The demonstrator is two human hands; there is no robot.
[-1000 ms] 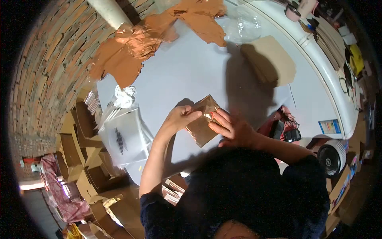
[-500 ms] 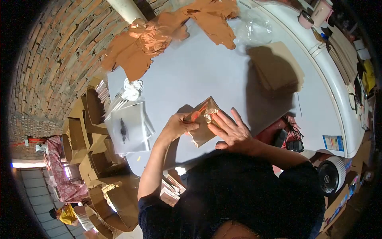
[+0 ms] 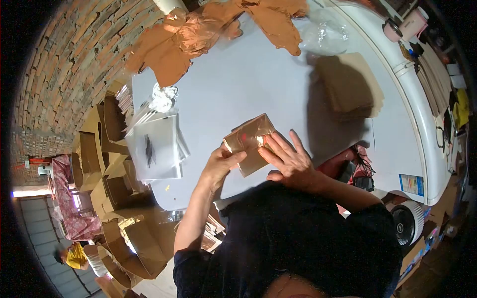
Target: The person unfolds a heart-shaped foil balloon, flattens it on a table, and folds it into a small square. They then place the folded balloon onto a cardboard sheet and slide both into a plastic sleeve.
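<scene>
While a shiny brown packet (image 3: 251, 141) lies flat on the white table (image 3: 238, 84) at the frame's centre, the left hand (image 3: 221, 166) pinches its lower-left edge and the right hand (image 3: 290, 161) presses it with fingers spread; clear bags (image 3: 154, 149) lie left

**A small packing workshop**

A rough brick wall (image 3: 59, 84) is seen at the left of the frame. Flat cardboard boxes (image 3: 107, 174) are stacked below it. On the grey worktable (image 3: 238, 84), clear plastic sleeves (image 3: 154, 149), brown card sheets (image 3: 350, 89) and copper foil pieces (image 3: 169, 44) are laid out.
</scene>
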